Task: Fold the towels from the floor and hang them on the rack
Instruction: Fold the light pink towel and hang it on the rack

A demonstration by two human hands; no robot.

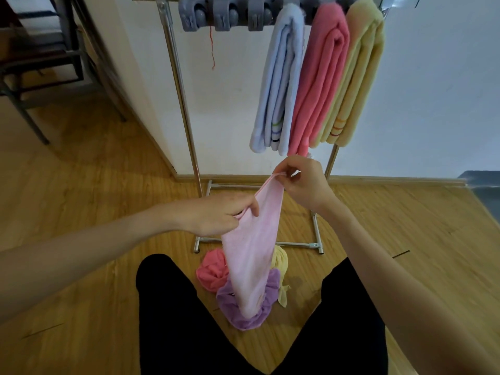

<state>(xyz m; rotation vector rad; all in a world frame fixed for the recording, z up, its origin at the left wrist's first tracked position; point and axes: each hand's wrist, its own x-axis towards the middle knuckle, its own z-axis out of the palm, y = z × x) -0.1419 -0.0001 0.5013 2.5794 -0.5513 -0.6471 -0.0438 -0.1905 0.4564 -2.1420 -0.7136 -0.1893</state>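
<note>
A light pink towel [251, 255] hangs from both my hands above the floor. My right hand [303, 185] pinches its top corner, and my left hand [221, 213] grips its edge a little lower. Under it on the wooden floor lie crumpled towels: a purple one [266, 315], a coral pink one [212, 272] and a pale yellow one [281, 263]. On the metal rack [180, 85] hang three folded towels: light blue [281, 79], coral pink [322, 77] and pale yellow [357, 77].
Grey clips [230, 14] line the rack's top bar left of the hung towels. The rack's base frame [315, 231] stands on the floor by the white wall. A dark metal chair [40, 63] is at the far left. My black-trousered legs [178, 320] frame the pile.
</note>
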